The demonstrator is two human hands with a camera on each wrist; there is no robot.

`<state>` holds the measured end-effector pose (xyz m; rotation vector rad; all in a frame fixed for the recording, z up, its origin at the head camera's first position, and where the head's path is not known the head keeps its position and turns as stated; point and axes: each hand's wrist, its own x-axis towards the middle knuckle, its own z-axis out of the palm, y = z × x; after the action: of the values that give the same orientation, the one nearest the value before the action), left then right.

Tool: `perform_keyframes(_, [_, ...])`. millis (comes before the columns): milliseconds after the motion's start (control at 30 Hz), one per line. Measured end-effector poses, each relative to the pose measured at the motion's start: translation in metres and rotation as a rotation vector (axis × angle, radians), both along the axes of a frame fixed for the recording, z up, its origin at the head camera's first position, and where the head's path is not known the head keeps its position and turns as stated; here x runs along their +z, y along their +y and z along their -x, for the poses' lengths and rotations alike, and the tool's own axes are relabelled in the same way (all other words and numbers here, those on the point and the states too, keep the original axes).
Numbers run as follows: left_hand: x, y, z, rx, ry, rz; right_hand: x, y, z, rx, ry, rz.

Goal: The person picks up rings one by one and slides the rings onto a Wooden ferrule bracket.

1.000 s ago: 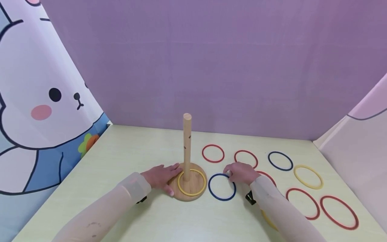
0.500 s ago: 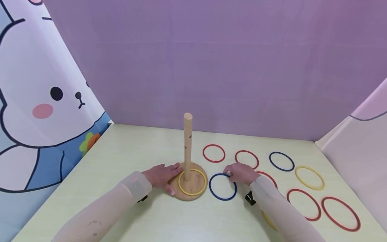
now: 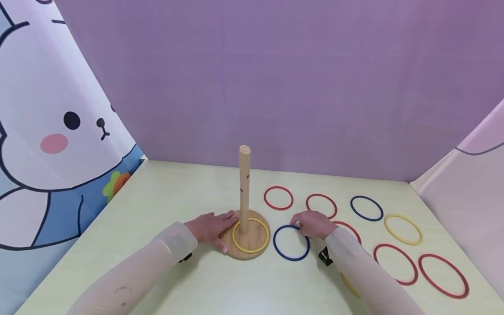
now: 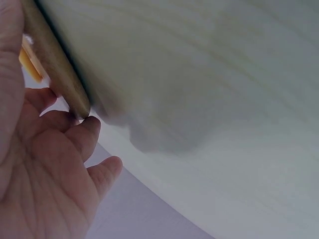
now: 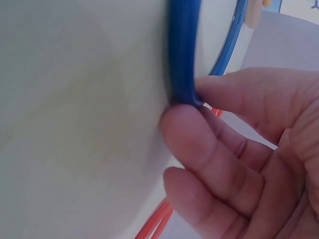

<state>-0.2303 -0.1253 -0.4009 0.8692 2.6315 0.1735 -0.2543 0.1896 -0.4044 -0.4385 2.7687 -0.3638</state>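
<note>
A wooden peg (image 3: 244, 188) rises from a round wooden base (image 3: 236, 253), with a yellow ring (image 3: 252, 252) lying around its foot. My left hand (image 3: 208, 229) rests at the base's left side, fingers spread. In the left wrist view, fingertips (image 4: 89, 127) of that hand touch the base's rim (image 4: 62, 67). Just right of the base, a blue ring (image 3: 274, 242) lies on the table. My right hand (image 3: 314, 224) pinches its far right part. The right wrist view shows the blue ring (image 5: 183, 50) between thumb and fingers.
Red rings lie behind and to the right, including one red ring (image 3: 278, 209) near the peg. A second blue ring (image 3: 366, 197) and a yellow ring (image 3: 403, 241) are farther right. My right sleeve (image 3: 366, 267) partly covers another yellow ring (image 3: 348, 285). A purple cloth (image 3: 315, 109) hangs behind the table.
The blue ring has shifted very slightly to the right at my right fingers. Both hands stay in nearly the same places.
</note>
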Motion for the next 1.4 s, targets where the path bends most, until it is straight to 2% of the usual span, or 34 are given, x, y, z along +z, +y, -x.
perform_keyframes(333, [0.002,-0.002,0.001,-0.026,0.005,-0.023,0.003,0.001,-0.001,-0.009,-0.062,0.064])
perform_keyframes(633, [-0.001,-0.006,0.001,-0.048,0.042,-0.041,0.01,0.004,-0.004,-0.019,-0.114,0.115])
perform_keyframes(800, [-0.002,-0.005,0.001,-0.06,0.053,-0.041,0.012,0.015,-0.009,-0.035,-0.159,0.238])
perform_keyframes(1033, [-0.006,-0.003,0.002,-0.055,0.043,-0.063,0.016,0.023,-0.013,-0.12,-0.205,0.354])
perform_keyframes(1400, [-0.003,-0.005,0.001,-0.053,0.031,-0.069,0.021,0.024,-0.012,-0.056,-0.249,0.53])
